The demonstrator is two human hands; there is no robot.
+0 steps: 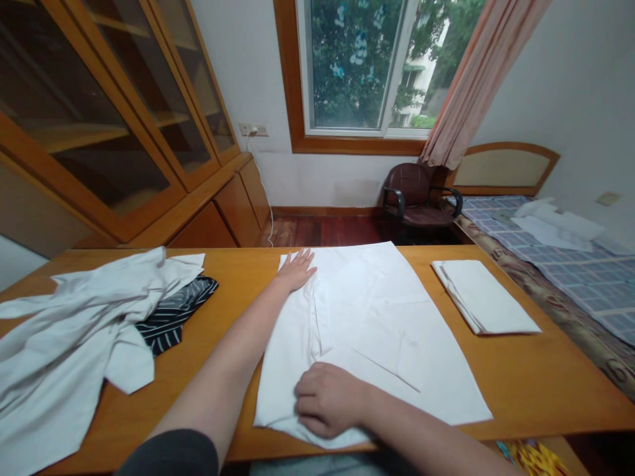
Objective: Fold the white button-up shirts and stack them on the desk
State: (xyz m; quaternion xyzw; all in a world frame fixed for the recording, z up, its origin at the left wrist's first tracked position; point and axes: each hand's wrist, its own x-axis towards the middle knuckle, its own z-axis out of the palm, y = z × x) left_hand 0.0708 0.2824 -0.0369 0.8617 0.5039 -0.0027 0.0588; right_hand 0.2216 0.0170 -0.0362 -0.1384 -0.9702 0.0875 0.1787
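Note:
A white cloth garment (367, 297) lies spread and partly folded on the wooden table (223, 377), with stitched seams on its right half. A loose fold runs down its left part. My left hand (296, 270) rests flat on its far left corner, fingers spread. At the near left edge, my right hand (330, 400) is closed on the cloth, fingers curled; the fingertips are partly hidden.
Crumpled white clothing (84, 330) and a black striped cloth (181, 311) lie at the left. A folded white cloth (483, 297) sits at the right. Beyond the table are a glass-door cabinet (198, 132), an armchair (417, 198) and a bed (575, 264).

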